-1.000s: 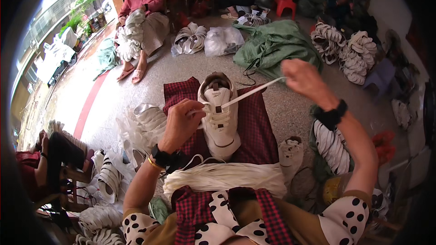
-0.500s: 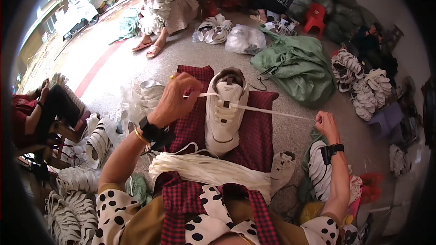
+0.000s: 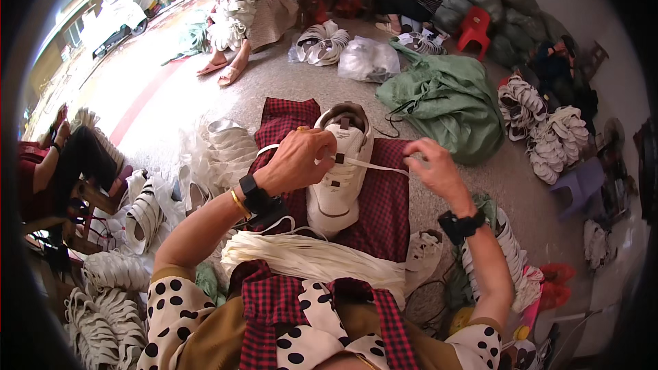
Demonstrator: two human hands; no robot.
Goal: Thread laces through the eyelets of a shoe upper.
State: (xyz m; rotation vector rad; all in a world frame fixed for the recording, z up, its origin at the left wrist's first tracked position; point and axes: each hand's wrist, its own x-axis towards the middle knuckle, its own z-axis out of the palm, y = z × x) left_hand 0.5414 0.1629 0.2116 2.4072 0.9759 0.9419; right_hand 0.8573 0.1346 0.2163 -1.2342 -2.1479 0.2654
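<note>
While a checked red cloth [image 3: 385, 212] lies spread, pale lace bundle [image 3: 308, 257] along its near edge, cream shoe [image 3: 334, 199] upon the cloth, toe nearest the person, left hand [image 3: 299, 162] over the shoe, fingers pinched on flat lace [image 3: 377, 165], right hand [image 3: 439, 171] at lace's far end, fingers half-curled, grip unclear.

The sneaker [image 3: 334, 195] has a smooth, matt upper, its shoelace [image 3: 377, 165] flat, dull woven cloth. Matt checked cloth [image 3: 387, 199] lies beneath. Between six and seven o'clock, the lace bundle [image 3: 308, 257] has a faint sheen. A glossy, crinkled clear plastic bag [image 3: 369, 59] sits at twelve; near two, a wrinkled plastic-weave sack [image 3: 445, 106]; at one, a smooth, shiny plastic stool [image 3: 474, 31]. The floor [image 3: 295, 89] looks hard and speckled.
</note>
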